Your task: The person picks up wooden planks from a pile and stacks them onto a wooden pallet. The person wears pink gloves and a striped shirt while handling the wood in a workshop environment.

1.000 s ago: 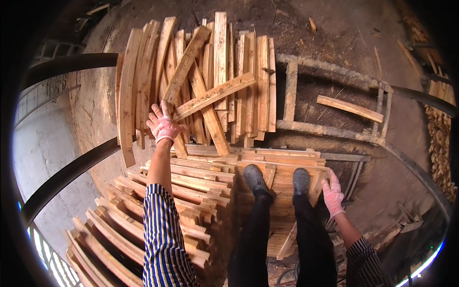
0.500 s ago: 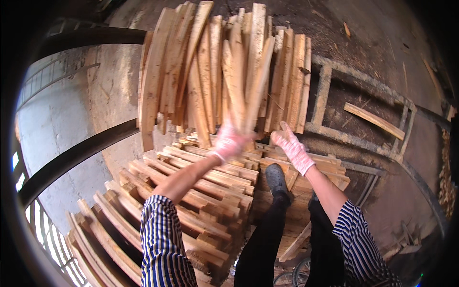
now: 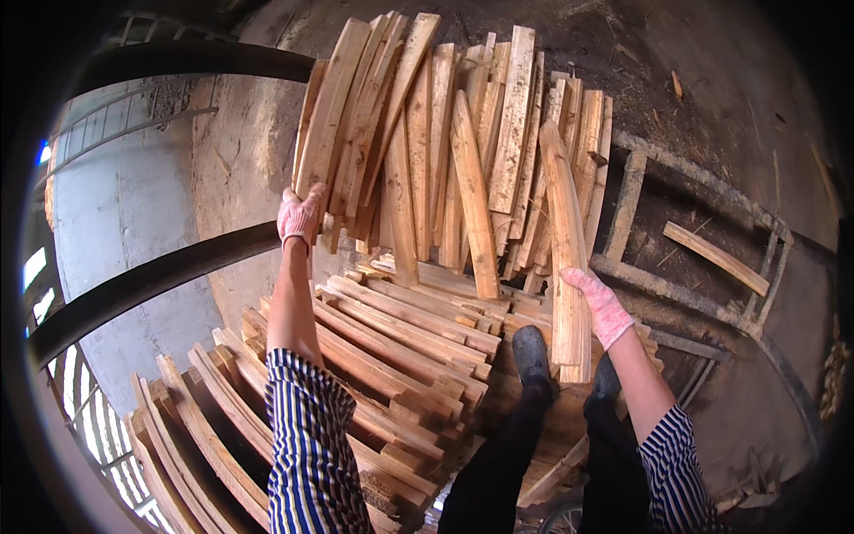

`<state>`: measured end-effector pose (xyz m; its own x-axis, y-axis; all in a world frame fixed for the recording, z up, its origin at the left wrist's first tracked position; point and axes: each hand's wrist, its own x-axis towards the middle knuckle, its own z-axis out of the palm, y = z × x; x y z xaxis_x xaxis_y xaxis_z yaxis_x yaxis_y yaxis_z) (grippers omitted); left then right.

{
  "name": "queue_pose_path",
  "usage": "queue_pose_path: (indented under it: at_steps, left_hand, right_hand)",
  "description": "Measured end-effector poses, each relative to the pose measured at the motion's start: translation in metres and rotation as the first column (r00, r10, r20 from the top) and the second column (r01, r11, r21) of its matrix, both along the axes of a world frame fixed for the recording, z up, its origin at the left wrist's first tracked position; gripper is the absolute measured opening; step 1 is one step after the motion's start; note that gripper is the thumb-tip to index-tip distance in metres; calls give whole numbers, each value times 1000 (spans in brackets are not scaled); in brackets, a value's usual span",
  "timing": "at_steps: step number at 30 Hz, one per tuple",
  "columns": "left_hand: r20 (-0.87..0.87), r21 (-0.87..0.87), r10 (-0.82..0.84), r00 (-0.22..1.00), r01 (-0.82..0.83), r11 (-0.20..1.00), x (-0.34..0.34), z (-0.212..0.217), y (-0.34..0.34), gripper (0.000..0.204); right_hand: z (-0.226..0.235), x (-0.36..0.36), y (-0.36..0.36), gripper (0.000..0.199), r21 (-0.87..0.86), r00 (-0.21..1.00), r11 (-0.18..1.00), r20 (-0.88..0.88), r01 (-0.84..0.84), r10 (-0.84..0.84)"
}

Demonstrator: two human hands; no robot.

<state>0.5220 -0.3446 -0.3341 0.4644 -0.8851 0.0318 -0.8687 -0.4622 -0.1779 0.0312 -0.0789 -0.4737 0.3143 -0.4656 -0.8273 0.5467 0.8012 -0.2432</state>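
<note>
A pile of loose wooden slats lies ahead of me, most of them pointing away. My left hand, in a pink-and-white glove, is closed round the near end of a thick wooden slat at the pile's left side. My right hand, gloved alike, grips another wooden slat by its edge near the lower end. That slat stands out over the near right of the pile, its far end still over the other slats. The right thumb lies on its face; the other fingers are mostly hidden.
Stacked slats lie in layers below, on the left. My shoes stand on wood beside them. Dark curved bars cross at the left. A dusty metal frame is on the right, with a lone slat in it.
My left hand has moved left from the middle of the pile to the leftmost slats. My right hand has moved right and nearer and now holds a slat. The view has shifted slightly.
</note>
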Motion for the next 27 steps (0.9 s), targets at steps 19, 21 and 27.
queue_pose_path:
  at_steps: [19,21,27]
  left_hand:
    - [-935,325,345,77,-198,925,-300,73,98,39]
    - [-929,370,361,-82,-230,900,-354,111,138,43]
    - [-803,420,379,460,-13,907,-472,246,304,83]
  right_hand:
    - [155,-54,4,109,-322,950,946,-281,39,-135]
    - [192,-66,-6,114,-292,927,955,-372,-58,-58]
    - [286,-117,27,127,-338,849,916,-529,-216,5]
